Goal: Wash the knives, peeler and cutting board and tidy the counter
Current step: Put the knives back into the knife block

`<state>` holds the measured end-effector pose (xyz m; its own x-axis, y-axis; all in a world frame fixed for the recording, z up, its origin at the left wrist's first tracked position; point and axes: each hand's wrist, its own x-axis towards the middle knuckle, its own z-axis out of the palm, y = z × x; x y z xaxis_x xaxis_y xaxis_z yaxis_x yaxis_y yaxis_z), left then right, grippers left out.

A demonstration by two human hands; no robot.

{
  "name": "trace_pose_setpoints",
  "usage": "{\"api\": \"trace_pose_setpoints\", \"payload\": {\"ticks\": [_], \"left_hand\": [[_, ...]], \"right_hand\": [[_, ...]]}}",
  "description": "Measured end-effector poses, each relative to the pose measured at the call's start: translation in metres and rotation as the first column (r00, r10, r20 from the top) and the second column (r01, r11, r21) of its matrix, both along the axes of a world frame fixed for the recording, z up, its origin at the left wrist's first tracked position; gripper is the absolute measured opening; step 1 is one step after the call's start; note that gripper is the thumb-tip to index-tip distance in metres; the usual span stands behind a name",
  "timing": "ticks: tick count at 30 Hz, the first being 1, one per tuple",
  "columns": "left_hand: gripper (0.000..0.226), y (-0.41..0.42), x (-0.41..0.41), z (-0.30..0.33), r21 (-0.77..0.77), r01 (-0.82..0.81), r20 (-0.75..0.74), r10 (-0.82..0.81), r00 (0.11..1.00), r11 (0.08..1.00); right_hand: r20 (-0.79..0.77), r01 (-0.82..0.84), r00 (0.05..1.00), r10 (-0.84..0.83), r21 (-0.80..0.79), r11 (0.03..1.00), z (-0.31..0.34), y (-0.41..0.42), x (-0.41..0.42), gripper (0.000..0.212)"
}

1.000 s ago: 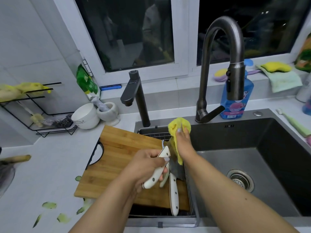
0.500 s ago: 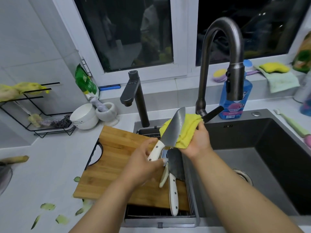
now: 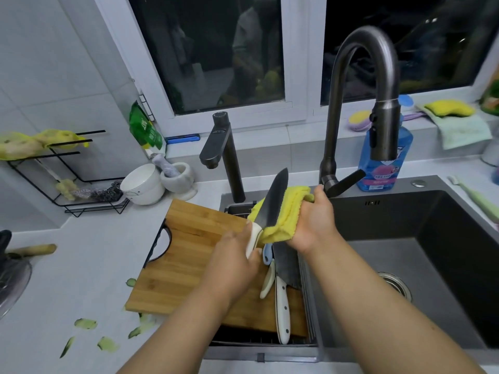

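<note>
Both hands work over the sink (image 3: 445,211): the left hand (image 3: 232,261) grips a knife (image 3: 270,202) by its white handle, the right hand (image 3: 314,222) clutches a yellow cloth (image 3: 286,211) against the blade.

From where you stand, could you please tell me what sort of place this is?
Most likely a home kitchen, at the sink: a tall faucet arches over the basin, a wooden cutting board rests beside it, and dish soap stands by the window.

You face a dark window (image 3: 216,49) in a white frame, night outside. Pale tiled wall (image 3: 54,63) at your left. White counter (image 3: 81,265) wraps a dark sink (image 3: 432,252) under a grey arched faucet (image 3: 359,76).
</note>
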<state>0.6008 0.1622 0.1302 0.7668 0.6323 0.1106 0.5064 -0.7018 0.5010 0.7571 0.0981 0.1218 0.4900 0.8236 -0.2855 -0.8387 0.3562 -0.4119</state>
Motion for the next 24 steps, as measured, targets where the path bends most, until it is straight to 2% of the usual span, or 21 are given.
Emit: {"api": "trace_pose_setpoints", "payload": {"ticks": [7,9,10,11,13,14,15,17,20,24], "left_hand": [[0.063,0.002,-0.017,-0.004,0.027,0.021,-0.048,-0.019,0.999,0.999],[0.057,0.007,-0.017,0.0,-0.075,0.021,-0.01,-0.022,1.0,0.997],[0.051,0.008,-0.015,0.002,-0.214,0.019,0.056,-0.007,0.998,0.977],[0.045,0.008,-0.013,0.005,-0.403,0.008,0.131,0.049,0.99,0.915],[0.032,0.008,-0.008,0.013,-0.752,0.026,0.232,0.228,0.946,0.659],[0.026,0.007,-0.006,0.018,-0.852,0.052,0.239,0.299,0.924,0.521],[0.02,0.009,-0.004,0.021,-0.904,0.073,0.234,0.344,0.91,0.421],[0.017,0.014,-0.002,0.026,-0.949,0.091,0.209,0.389,0.897,0.3],[0.018,0.02,-0.001,0.025,-0.974,0.094,0.175,0.426,0.888,0.205],[0.026,0.029,-0.003,0.017,-0.967,0.023,0.143,0.47,0.871,0.253]], "right_hand": [[-0.022,-0.028,0.999,0.027,-0.05,0.998,-0.004,0.0,0.008,0.089],[-0.014,-0.041,0.999,0.04,-0.038,0.998,-0.004,0.003,0.005,0.088],[-0.009,-0.03,1.0,0.03,-0.033,0.999,-0.003,0.004,0.003,0.087],[-0.007,-0.015,1.0,0.015,-0.026,1.0,-0.003,0.006,0.001,0.085],[0.015,0.033,0.999,-0.032,-0.033,0.999,-0.004,0.006,-0.004,0.079],[0.042,0.055,0.998,-0.053,-0.043,0.998,-0.006,0.006,-0.006,0.076],[0.072,0.065,0.995,-0.062,-0.049,0.997,-0.007,0.006,-0.01,0.075],[0.141,0.09,0.987,-0.08,-0.071,0.993,-0.008,0.007,-0.02,0.071],[0.203,0.202,0.962,-0.182,-0.083,0.976,-0.007,0.006,-0.026,0.06],[0.165,0.307,0.939,-0.303,0.0,0.952,0.0,-0.006,-0.012,0.058]]}}
